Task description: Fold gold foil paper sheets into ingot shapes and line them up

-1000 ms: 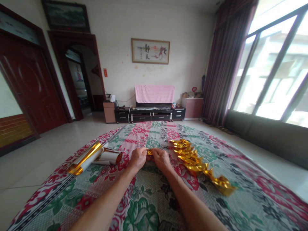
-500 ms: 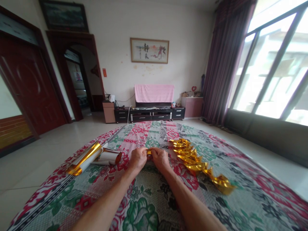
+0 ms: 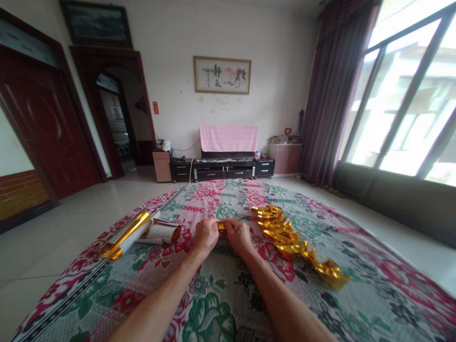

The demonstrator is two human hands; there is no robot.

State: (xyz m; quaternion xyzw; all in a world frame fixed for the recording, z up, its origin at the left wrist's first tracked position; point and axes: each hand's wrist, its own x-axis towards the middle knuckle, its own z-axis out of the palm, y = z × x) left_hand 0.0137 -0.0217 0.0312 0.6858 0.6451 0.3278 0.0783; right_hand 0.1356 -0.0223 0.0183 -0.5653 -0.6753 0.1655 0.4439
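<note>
Between my two hands is a small piece of gold foil paper (image 3: 222,226), mostly covered by fingers. My left hand (image 3: 207,236) pinches its left end, and my right hand (image 3: 238,233) pinches the right end. Both hands are closed, with thumbs close together just above the flowered cloth. To the right, a row of folded gold foil ingots (image 3: 285,232) runs slantwise over the cloth. On the left lie curled sheets of gold foil paper (image 3: 130,232) with white backs, partly rolled.
The flowered cloth (image 3: 210,313) covers a broad rounded surface under my arms. Beyond it stands a low black cabinet (image 3: 210,174) against the wall, with a pink towel (image 3: 229,138) draped above. A window (image 3: 402,104) and purple curtain (image 3: 331,90) are at right.
Almost nothing differs. Both hands keep the gold foil paper in the same place, and the whole view has shifted very slightly.
</note>
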